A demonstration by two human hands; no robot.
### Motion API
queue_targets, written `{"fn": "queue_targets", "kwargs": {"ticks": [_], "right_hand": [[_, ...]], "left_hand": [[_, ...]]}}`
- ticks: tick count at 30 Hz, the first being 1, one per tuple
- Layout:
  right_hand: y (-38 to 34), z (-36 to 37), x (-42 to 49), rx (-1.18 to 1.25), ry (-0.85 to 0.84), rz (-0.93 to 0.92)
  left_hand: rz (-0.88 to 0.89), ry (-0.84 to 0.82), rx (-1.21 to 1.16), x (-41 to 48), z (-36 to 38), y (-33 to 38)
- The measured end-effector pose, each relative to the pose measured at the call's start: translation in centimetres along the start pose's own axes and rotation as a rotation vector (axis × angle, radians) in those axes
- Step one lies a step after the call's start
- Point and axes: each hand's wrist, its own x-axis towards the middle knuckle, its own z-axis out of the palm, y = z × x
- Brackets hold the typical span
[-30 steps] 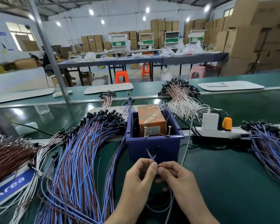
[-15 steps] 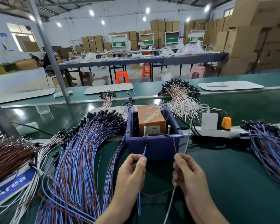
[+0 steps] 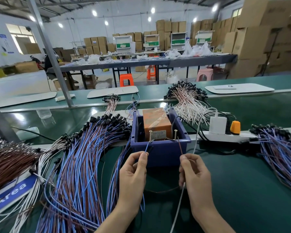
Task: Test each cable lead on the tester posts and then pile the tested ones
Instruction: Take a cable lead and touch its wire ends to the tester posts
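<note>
The left hand (image 3: pixel 133 175) pinches a thin blue wire lead (image 3: pixel 147 147), the right hand (image 3: pixel 195 175) a thin brown wire lead (image 3: pixel 180 147). From each hand's fingers the lead runs toward 12 o'clock: blue tip at the left brass screw post (image 3: pixel 150 135), brown tip just beside the right brass screw post (image 3: pixel 175 135).

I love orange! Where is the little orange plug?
In the head view, the orange plug sits right of centre on the white power strip, beside the white charger, right of the blue bin.
</note>
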Motion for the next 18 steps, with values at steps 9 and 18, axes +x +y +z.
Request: {"fn": "queue_targets", "kwargs": {"ticks": [9, 18], "right_hand": [[0.1, 0.4, -0.1, -0.022, 0.028, -0.013], [0.5, 0.3, 0.3, -0.034, 0.046, 0.047]], "left_hand": [[-0.044, 0.005, -0.021, 0.6, 0.0, -0.4], [-0.237, 0.001, -0.221, 1.5, -0.2, -0.9]]}}
